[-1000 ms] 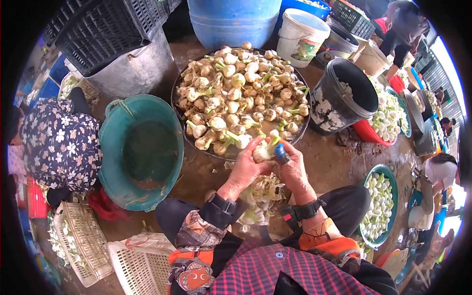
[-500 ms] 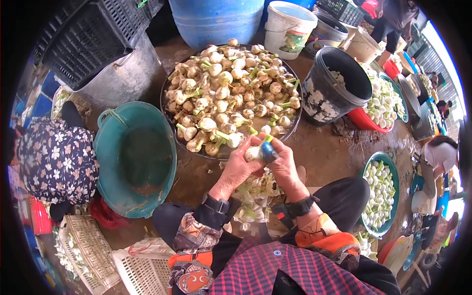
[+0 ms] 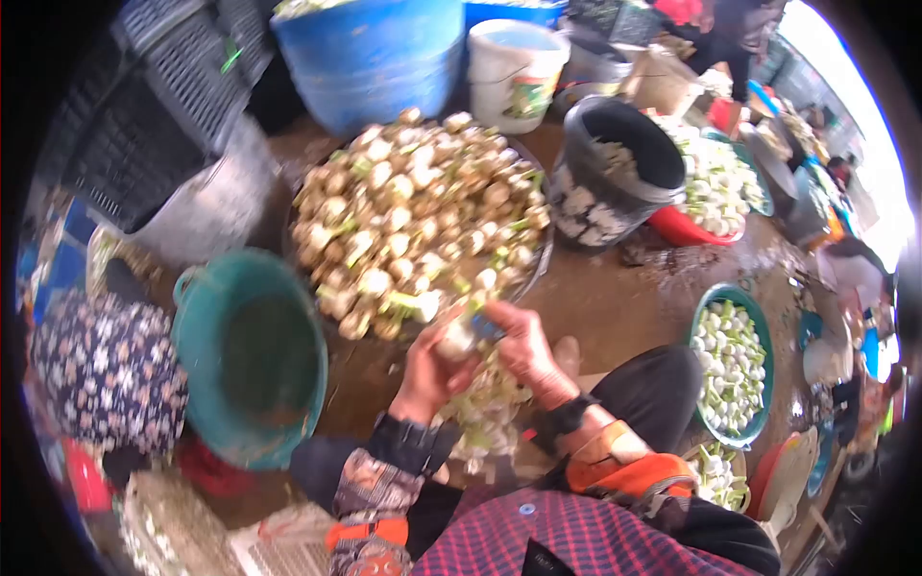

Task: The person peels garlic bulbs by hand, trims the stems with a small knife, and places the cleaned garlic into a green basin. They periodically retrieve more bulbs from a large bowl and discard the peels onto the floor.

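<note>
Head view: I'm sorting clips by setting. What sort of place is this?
Probably a shared vegetable-preparation workspace: heaped brownish bulbs, paler bulbs in a basin at right, and another person in floral clothing nearby.

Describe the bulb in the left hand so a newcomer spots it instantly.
Find the large round heap of bulbs at upper centre. Just below its near edge, the person's left hand cups one pale bulb, the right hand close beside it. Unlike the heaped bulbs, this one is held, and it looks whiter than most.

Bright light (image 3: 860,101) glares beyond the brown, wet-patched floor (image 3: 615,298).
</note>
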Demonstrator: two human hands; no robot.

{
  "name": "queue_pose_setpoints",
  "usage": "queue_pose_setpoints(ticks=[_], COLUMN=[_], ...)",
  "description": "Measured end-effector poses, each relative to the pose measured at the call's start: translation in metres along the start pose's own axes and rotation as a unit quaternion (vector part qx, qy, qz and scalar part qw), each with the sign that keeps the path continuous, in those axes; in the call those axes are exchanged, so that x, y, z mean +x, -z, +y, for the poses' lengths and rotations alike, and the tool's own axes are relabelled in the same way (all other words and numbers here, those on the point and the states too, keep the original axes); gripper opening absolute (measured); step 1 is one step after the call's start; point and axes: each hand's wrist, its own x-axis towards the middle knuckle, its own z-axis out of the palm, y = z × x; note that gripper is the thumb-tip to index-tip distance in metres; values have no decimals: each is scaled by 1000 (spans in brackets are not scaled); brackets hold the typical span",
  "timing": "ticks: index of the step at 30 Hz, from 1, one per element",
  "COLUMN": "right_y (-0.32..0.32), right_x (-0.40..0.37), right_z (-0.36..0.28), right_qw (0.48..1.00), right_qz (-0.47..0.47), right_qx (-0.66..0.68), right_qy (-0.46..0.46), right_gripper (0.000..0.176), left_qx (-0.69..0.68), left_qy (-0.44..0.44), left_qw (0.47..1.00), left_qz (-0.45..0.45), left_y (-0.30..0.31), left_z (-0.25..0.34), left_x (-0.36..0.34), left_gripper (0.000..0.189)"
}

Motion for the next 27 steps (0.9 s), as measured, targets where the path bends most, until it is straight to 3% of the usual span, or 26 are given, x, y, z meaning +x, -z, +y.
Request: queue_pose_setpoints(ticks=[1, 2, 3, 4, 5, 6, 7, 9, 11, 13, 16, 19, 21, 22, 23, 24, 25, 26, 27], right_y=[-5, -7, -16, -18, -17, -14, -15, -16, -16, -9, -2, 3, 5, 5, 2, 0, -5, -1, 3], right_x=[0, 0, -1, 1, 5, 5, 4, 3, 2, 3, -6, -9, -12, -8, -10, -13, -14, -16, -14], right_z=[8, 16, -7, 12, 22, 15, 9, 15, -9, 2, -1, 22, 26, 26, 19, 27, 23, 14, -3], right_qw=[999, 995, 985, 978, 977, 962, 943, 976, 975, 978, 959, 908, 947, 945, 967, 974, 973, 973, 968], right_qz=[32, 35, 98, 134, 140, 151, 156, 162, 166, 123, 141, 168, 211, 245, 241, 223, 187, 152, 150], right_qx=[20, -28, -25, -133, -148, -223, -293, -144, 69, 135, 187, 314, 210, 170, 36, -16, 67, 105, 115], right_qy=[-12, -84, -140, -84, -70, -34, -1, 23, -128, -99, -157, -220, -119, -138, -71, -46, -120, -139, -166], right_gripper=[21, 39, 38, 34, 39, 41, 44, 32, 18, 20, 38, 34, 30, 28, 27, 25, 20, 18, 18], left_qx=[-10, 18, 46, 98, 144, 224, 234, 250, 143, 127, 131, 176, 248, 267, 281, 387, 349, 262, 258], left_qy=[20, -1, -24, -100, -180, -241, -249, -268, -201, -123, -98, -71, -125, -136, -163, -219, -195, -180, -165], left_qw=[1000, 999, 998, 984, 956, 932, 927, 911, 961, 984, 986, 981, 955, 937, 916, 872, 888, 923, 932], left_qz=[21, 32, 44, 112, 184, 150, 154, 188, 124, 36, 21, -30, 105, 182, 236, 204, 228, 215, 192], left_y=[2, 0, -7, -29, -45, -19, -19, -18, -15, -5, 3, 0, -13, -9, -21, -25, -27, -17, -18], left_z=[-1, -3, -5, -10, -17, -24, -26, -32, -23, -12, -12, -5, -14, -19, -27, -31, -35, -36, -29], left_x=[1, 4, 7, 12, 12, 17, 21, 16, 6, 2, 3, 3, 13, 17, 17, 15, 13, 13, 8], left_gripper=[53, 50, 46, 41, 36, 36, 36, 36, 38, 39, 49, 50, 44, 36, 30, 30, 32, 35, 36])
